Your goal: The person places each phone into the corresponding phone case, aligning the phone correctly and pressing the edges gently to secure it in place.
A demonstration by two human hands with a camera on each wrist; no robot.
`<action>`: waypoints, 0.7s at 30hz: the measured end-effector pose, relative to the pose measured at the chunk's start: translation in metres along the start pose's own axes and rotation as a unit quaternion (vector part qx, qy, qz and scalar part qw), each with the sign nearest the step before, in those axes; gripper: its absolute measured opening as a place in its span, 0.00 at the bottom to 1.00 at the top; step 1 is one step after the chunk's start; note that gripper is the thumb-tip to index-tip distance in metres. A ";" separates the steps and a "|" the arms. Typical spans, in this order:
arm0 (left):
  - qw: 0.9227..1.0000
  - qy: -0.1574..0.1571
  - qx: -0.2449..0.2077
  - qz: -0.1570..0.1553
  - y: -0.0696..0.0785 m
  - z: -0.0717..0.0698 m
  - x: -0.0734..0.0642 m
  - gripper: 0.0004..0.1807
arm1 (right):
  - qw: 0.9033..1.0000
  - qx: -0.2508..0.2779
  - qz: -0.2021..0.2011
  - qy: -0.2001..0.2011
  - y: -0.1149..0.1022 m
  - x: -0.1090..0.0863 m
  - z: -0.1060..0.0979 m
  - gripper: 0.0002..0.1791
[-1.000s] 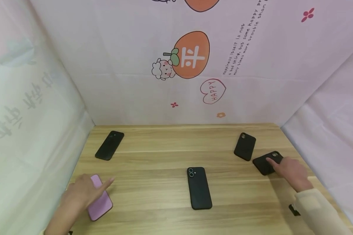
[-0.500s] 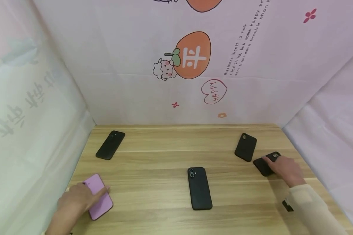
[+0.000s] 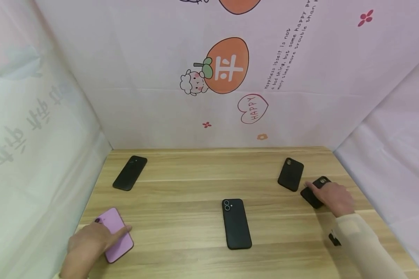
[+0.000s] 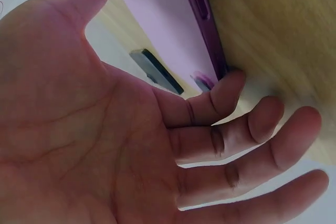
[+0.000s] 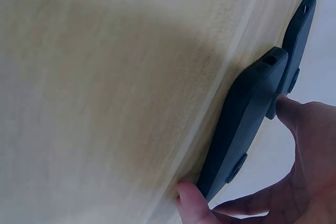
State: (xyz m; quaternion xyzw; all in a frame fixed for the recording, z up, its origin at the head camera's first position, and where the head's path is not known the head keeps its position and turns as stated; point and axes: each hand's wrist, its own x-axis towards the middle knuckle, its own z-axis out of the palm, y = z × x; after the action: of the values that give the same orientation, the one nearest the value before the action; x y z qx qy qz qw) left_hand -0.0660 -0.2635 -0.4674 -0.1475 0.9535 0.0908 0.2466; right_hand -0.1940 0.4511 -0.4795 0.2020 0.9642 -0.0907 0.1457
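Observation:
A pink phone point(image 3: 113, 221) lies face down and tilted at the table's left side, with its camera corner beside my left hand point(image 3: 89, 241). My left thumb is at one long edge and the index fingertip at the opposite edge, as the left wrist view point(image 4: 157, 19) shows; the other fingers are spread loosely away from it. At the right, my right hand point(image 3: 336, 198) grips a black phone point(image 3: 309, 197) across its width. The right wrist view shows the thumb on one side of this black phone point(image 5: 247, 114) and a fingertip at the other, near its camera end.
Another black phone point(image 3: 291, 174) lies just left of the gripped one. A black phone with two ringed lenses point(image 3: 237, 226) is at mid-table, and one more point(image 3: 130, 173) lies back left. White printed cloth point(image 3: 160, 116) walls in the wooden table point(image 3: 181, 174) behind and on both sides.
My left hand has come down and back, its thumb drawing in to the pink phone's edge and uncovering the camera corner. My right hand has shifted slightly left, turning the black phone a little.

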 end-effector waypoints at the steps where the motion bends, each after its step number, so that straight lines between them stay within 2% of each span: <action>1: 1.000 0.001 -0.001 -0.002 0.000 0.000 0.000 0.62 | 1.000 0.001 0.008 0.000 -0.001 0.001 0.001 0.66; 5: 1.000 0.006 -0.006 -0.010 0.002 0.001 0.000 0.64 | 1.000 -0.001 0.023 -0.004 -0.004 0.003 0.002 0.65; 11: 1.000 0.012 -0.020 0.001 0.004 0.001 0.000 0.63 | 1.000 -0.017 -0.017 -0.012 -0.006 0.006 -0.002 0.64; 16: 1.000 0.009 -0.006 0.011 0.010 -0.001 0.001 0.65 | 0.999 -0.020 -0.042 -0.008 -0.004 0.007 -0.003 0.59; 21: 0.999 0.009 -0.009 0.031 0.014 0.000 0.001 0.59 | 0.998 -0.010 -0.057 0.005 -0.002 0.006 -0.003 0.55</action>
State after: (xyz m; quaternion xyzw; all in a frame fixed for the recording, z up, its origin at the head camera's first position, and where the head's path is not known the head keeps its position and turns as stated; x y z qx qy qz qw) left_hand -0.0714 -0.2508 -0.4662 -0.1207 0.9589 0.1056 0.2339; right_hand -0.2010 0.4520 -0.4788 0.1455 0.9757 -0.0882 0.1378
